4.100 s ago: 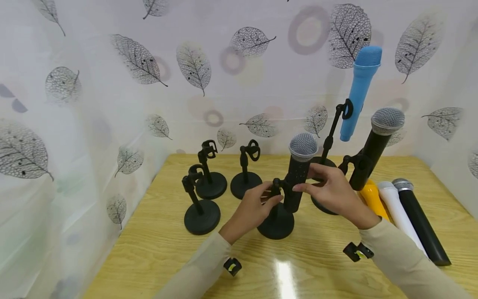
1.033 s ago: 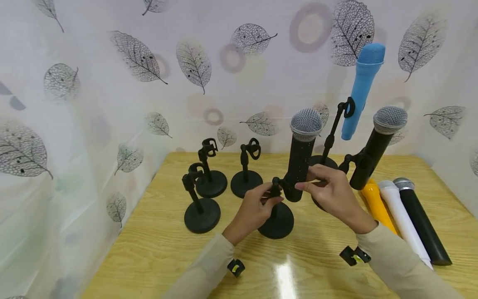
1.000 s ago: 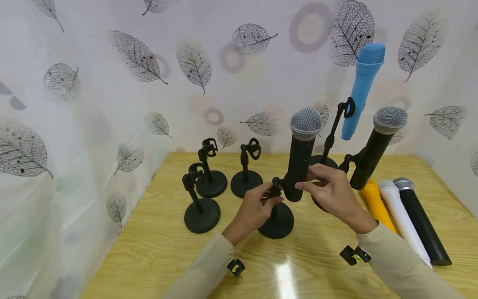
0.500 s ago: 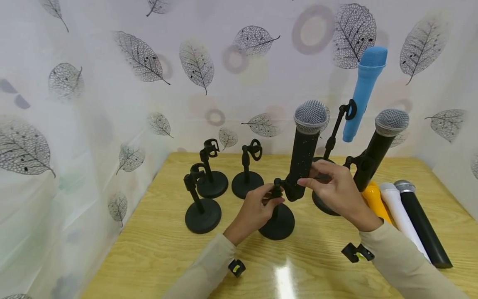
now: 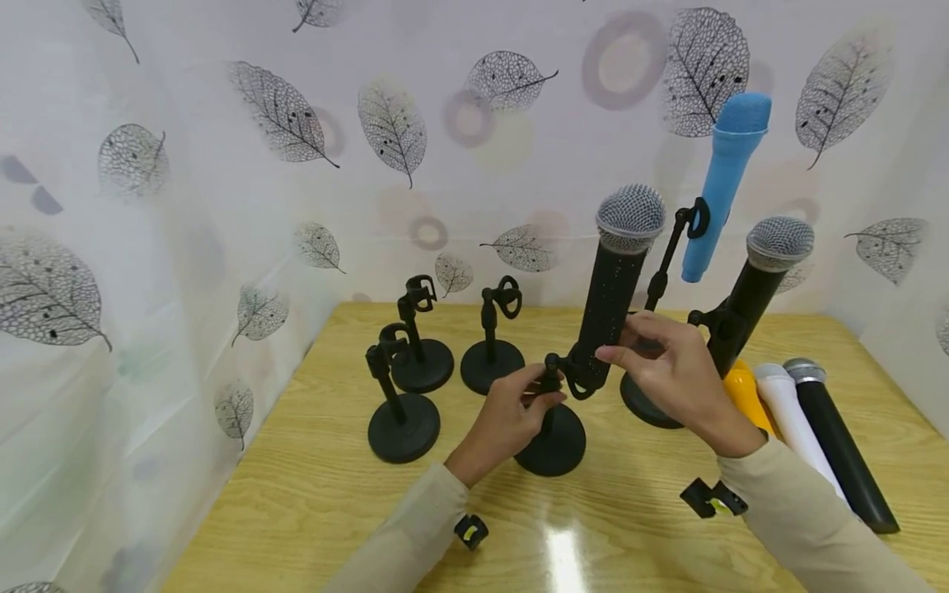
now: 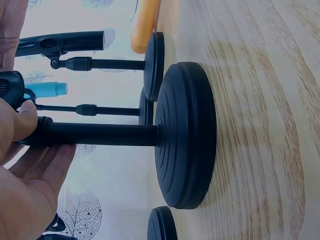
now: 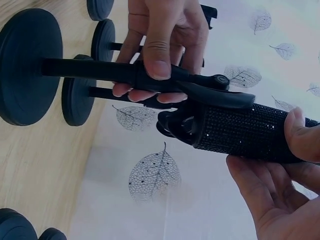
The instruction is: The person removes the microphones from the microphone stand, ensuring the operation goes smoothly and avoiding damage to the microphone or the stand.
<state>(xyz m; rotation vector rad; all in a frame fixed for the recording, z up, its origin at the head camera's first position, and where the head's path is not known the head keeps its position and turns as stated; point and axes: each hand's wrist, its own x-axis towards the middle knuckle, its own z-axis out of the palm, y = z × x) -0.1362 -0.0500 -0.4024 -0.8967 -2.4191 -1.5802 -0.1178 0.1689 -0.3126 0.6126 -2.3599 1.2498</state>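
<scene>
Right hand (image 5: 670,379) pinches studded mic (image 5: 611,296), bottom in clip (image 7: 220,97) of stand (image 5: 550,451) — left hand (image 5: 507,416) grips post (image 6: 105,134); likely mic-and-clip step — next needs steady post.

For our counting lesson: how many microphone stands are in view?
6: three empty stands at left, one stand in the left hand, and two stands holding the blue microphone and a black microphone.

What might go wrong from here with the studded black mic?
The studded microphone has only its bottom end at the clip, so it may drop if the right grip slips.
The stand might tip if the left grip loosens while the clip is being strained.
The right grip looks near the neighbouring black microphone and might knock it.
</scene>
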